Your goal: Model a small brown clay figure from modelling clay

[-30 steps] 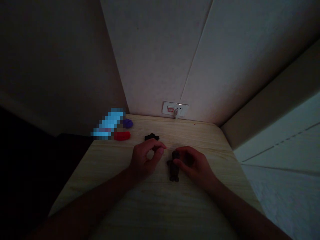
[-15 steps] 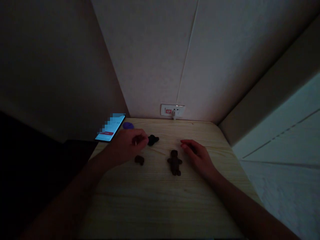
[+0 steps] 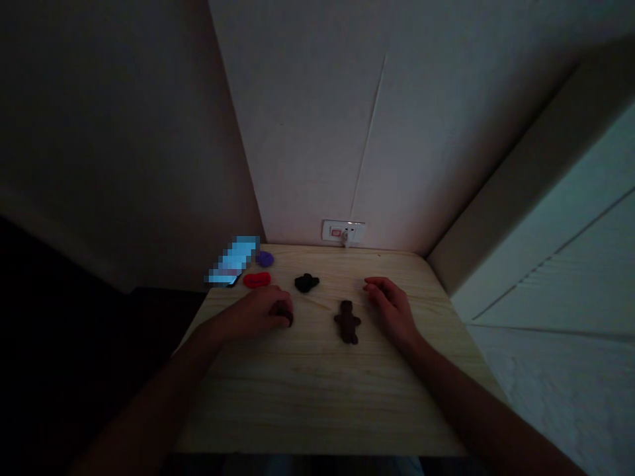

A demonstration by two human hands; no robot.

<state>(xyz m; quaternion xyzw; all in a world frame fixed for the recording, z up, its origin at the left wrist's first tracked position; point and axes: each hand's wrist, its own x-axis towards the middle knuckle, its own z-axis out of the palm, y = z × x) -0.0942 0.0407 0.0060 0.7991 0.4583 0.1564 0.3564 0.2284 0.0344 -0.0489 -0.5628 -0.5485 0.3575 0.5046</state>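
My left hand [image 3: 260, 309] is low over the left of the table, its thumb and fingers closed around a small dark brown clay lump [image 3: 286, 318]. The lump is mostly hidden by the fingers. In front of me lies a brown clay figure [image 3: 348, 322] with a head, two arms and legs, flat on its back. To its right my right hand [image 3: 391, 305] rests on the table, fingers loosely bent and apart, holding nothing. Behind my left hand are a red clay piece [image 3: 256, 279], a black clay lump [image 3: 306, 283] and a purple clay lump [image 3: 266, 258].
A lit phone [image 3: 233, 261], partly blurred out, lies at the left edge of the wooden table [image 3: 317, 396]. A thin stick [image 3: 317, 302] lies behind the figure. At the back, a wall socket [image 3: 343, 231] holds a plug. A pale cabinet [image 3: 546, 251] stands on the right.
My left hand has moved down and toward me from beside the black lump, closing on the brown lump. The red piece now shows. My right hand stays beside the figure; the view has shifted slightly.
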